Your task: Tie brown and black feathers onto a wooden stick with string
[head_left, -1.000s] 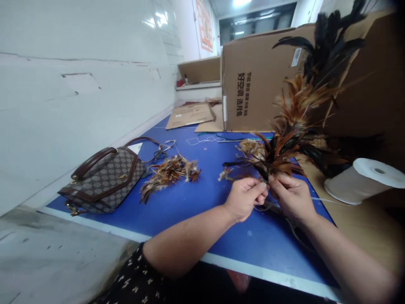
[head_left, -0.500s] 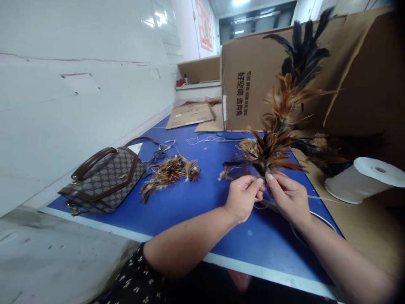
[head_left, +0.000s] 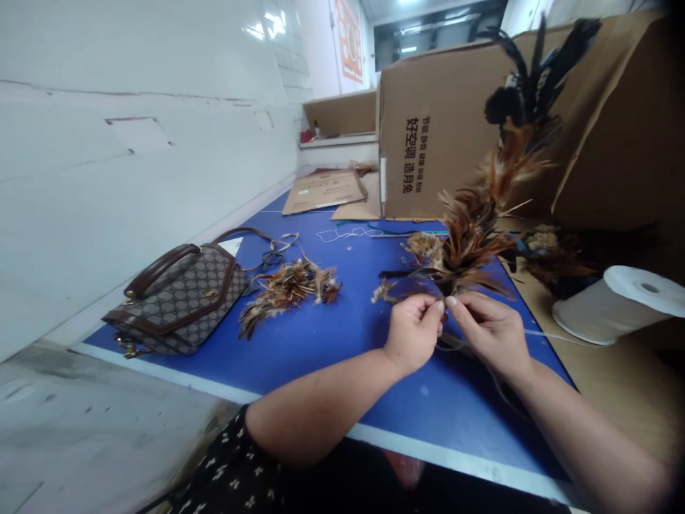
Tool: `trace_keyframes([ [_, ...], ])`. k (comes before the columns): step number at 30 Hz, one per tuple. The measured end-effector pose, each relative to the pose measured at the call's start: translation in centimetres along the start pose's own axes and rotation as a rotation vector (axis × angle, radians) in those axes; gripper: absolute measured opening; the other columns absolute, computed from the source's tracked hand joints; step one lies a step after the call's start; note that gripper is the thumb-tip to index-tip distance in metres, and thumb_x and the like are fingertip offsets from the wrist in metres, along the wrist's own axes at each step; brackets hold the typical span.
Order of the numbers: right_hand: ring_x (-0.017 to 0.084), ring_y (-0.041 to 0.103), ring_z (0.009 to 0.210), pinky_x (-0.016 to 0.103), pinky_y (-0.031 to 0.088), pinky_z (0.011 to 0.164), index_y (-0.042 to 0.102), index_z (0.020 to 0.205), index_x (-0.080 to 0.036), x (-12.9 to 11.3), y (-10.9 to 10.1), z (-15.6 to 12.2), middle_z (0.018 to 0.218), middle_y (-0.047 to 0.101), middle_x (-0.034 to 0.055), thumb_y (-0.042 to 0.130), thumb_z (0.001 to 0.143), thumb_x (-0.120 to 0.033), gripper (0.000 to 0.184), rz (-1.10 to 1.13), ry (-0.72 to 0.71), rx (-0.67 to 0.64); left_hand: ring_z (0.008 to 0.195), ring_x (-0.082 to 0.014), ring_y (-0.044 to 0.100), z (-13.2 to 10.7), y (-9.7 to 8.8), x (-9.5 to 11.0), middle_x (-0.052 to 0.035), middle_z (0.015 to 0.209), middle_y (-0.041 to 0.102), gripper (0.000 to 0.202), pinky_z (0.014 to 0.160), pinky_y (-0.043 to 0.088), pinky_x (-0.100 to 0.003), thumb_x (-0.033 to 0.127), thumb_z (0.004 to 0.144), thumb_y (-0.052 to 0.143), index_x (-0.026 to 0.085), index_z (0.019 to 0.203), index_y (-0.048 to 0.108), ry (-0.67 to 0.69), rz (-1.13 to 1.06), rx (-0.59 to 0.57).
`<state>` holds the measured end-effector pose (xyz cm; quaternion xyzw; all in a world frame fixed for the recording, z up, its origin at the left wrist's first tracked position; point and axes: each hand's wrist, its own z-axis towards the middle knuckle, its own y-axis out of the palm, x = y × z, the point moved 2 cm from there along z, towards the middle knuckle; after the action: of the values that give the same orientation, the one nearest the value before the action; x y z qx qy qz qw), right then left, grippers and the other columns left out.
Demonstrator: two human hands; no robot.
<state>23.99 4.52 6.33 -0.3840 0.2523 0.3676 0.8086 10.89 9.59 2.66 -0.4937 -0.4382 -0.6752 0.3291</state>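
My left hand (head_left: 413, 333) and my right hand (head_left: 489, 332) meet over the blue table (head_left: 321, 343), both pinched closed on the base of a feather bundle (head_left: 476, 221). The bundle rises up and to the right, brown and orange low down, black at its tip. A thin white cord (head_left: 540, 334) runs from under my right hand toward a white spool (head_left: 615, 303) on the right. A loose pile of brown feathers (head_left: 286, 289) lies to the left of my hands, and a smaller tuft (head_left: 382, 290) sits just beyond my left hand.
A patterned brown handbag (head_left: 179, 300) lies at the table's left edge by the white wall. A large cardboard box (head_left: 428, 128) stands at the back, with flattened cardboard (head_left: 324, 191) beside it. More feathers (head_left: 556, 260) lie on the wooden surface right.
The feather bundle has swung, its black tip moving from right to more upright and back to the right, while both hands stay pinched at its base.
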Motion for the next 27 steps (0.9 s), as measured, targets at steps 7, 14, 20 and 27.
trace_keyframes([
  [7,0.015,0.060,0.063,0.026,0.048,0.061,0.073,0.080,-0.020,0.8,0.6,-0.3,0.071,0.068,0.0001,0.067,0.095,-0.039,0.025,0.044,0.073,0.027,0.058,-0.0110,0.052,0.0,-0.2,0.0,0.0023,0.061,0.057,0.026,0.057,0.044,-0.024,0.042,0.089,0.071,0.018,0.082,0.065,0.126,0.139,0.057],
  [14,0.013,0.053,0.057,0.026,0.041,0.053,0.068,0.070,-0.018,1.3,0.8,-0.6,0.062,0.060,-0.0009,0.068,0.094,-0.044,0.035,0.118,0.169,0.039,0.060,-0.0149,0.057,-0.2,-0.5,-0.6,-0.0011,0.065,0.059,0.021,0.056,0.045,-0.026,0.039,0.091,0.069,0.021,0.081,0.065,0.198,0.229,0.053],
  [20,0.014,0.055,0.057,0.025,0.042,0.052,0.067,0.069,-0.020,1.3,0.8,-0.5,0.057,0.057,-0.0014,0.067,0.094,-0.045,0.035,0.128,0.199,0.019,0.074,-0.0180,0.060,-0.5,-0.6,0.3,-0.0061,0.082,0.063,0.018,0.065,0.048,-0.029,0.031,0.093,0.065,0.021,0.079,0.064,0.358,0.371,0.071],
  [27,0.021,0.071,0.070,0.029,0.054,0.067,0.075,0.072,-0.020,0.5,-0.2,-0.2,0.074,0.076,0.0028,0.063,0.096,-0.045,0.036,-0.132,0.038,-0.036,0.081,-0.0204,0.059,-0.9,-0.3,1.2,-0.0065,0.080,0.061,0.016,0.082,0.050,-0.035,0.018,0.092,0.059,0.021,0.076,0.059,0.563,0.530,0.104],
])
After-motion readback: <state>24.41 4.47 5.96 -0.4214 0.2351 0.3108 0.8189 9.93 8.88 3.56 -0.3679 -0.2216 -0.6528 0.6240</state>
